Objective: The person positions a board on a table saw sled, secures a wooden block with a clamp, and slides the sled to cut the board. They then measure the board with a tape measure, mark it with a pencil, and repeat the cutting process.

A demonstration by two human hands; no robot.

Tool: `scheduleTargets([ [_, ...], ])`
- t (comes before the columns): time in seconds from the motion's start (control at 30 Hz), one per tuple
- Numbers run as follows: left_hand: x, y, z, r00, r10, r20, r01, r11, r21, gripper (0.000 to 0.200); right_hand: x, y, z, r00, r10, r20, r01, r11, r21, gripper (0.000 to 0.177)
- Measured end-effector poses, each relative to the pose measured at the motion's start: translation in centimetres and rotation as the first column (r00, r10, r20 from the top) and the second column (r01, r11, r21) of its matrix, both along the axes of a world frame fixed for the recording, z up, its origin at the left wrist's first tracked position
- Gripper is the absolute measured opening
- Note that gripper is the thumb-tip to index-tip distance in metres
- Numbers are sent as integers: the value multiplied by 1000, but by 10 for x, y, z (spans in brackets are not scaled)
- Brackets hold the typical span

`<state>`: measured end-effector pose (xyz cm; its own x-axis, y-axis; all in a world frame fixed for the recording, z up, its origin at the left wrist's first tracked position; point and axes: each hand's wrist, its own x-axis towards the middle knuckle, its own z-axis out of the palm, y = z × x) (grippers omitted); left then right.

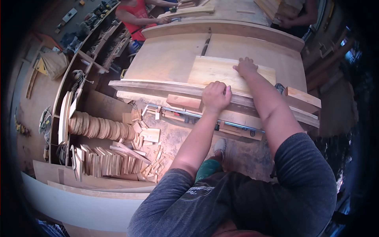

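Note:
My left hand (216, 96) is curled over the long wooden rail (154, 85) along the near edge of the workbench (158, 55). Its fingers bend over the rail's top, and their tips are hidden. On the bench surface lies a pale wooden board (213, 71), its near side close against that rail. My right hand (246, 67) rests on the board toward its far side, fingers spread and holding nothing. A wooden block (184, 101) sits just below the rail, left of my left hand.
Bar clamps (197, 114) run beneath the bench front. A wood block (302, 98) stands at its right end. Wooden discs (100, 125), stacked slats (106, 162) and offcuts (158, 158) occupy the floor on the left. Beyond the far rail (225, 29), a person in red (132, 15) and another person work.

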<state>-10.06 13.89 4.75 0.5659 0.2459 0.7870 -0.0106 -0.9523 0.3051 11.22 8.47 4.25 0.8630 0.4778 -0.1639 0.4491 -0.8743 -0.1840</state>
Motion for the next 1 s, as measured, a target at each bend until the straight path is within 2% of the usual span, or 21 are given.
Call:
scheduleTargets([
  [0.1, -1, 1, -1, 1000, -10, 2, 10, 1000, 5, 19, -2, 1, -2, 999, -20, -35, 19, 1000, -19, 62],
  [0.2, 1, 2, 0, 1000, -12, -4, 12, 1000, 15, 19, -6, -1, -9, 997, -74, 27, 73, 997, 25, 56],
  [0.27, 3, 3, -3, 1000, 0, -16, 1, 1000, 24, 19, -17, -12, 18, 967, 121, -226, -158, 976, -150, 51],
  [0.3, 5, 3, -2, 1000, 4, -22, -4, 1000, 22, 20, -22, -16, 22, 966, 120, -228, -157, 975, -155, 51],
  [0.37, 10, 3, -5, 999, 12, -29, -12, 1000, 20, 20, -34, -29, 26, 940, 243, -239, -275, 955, -112, 55],
  [0.4, 14, 4, -7, 1000, 7, -30, -7, 1000, 12, 20, -37, -35, 33, 941, 237, -242, -271, 955, -119, 55],
  [0.47, 11, 6, -7, 999, 32, -39, -31, 999, 22, 20, -53, -43, 56, 769, 210, -604, -301, 952, -52, 65],
  [0.5, 12, 7, -7, 999, 22, -38, -22, 1000, 10, 19, -68, -52, 70, 742, 120, -659, -153, 988, 8, 67],
  [0.53, 14, 6, -6, 999, 22, -34, -22, 1000, 7, 19, -74, -59, 77, 745, 119, -656, -153, 988, 5, 67],
  [0.6, 16, 5, -5, 999, 24, -26, -24, 999, -30, 18, -78, -71, 83, 643, 221, -733, -270, 961, 52, 75],
  [0.63, 17, 5, -5, 1000, 23, -19, -23, 999, -30, 18, -71, -69, 75, 630, 296, -718, -351, 933, 76, 86],
  [0.67, 13, 6, -4, 999, 27, -25, -28, 999, -41, 18, -74, -69, 72, 638, 293, -712, -350, 934, 72, 86],
  [0.73, 16, 7, -3, 999, 30, -30, -32, 998, -52, 18, -91, -73, 77, 804, 362, -472, -426, 904, -31, 92],
  [0.77, 19, 7, -3, 1000, 20, -18, -21, 998, -54, 18, -98, -72, 78, 845, 347, -407, -404, 913, -61, 99],
  [1.0, 29, 8, -8, 1000, -6, -14, 5, 998, -64, 22, -110, -69, 60, 927, 253, -276, -266, 964, -12, 85],
])
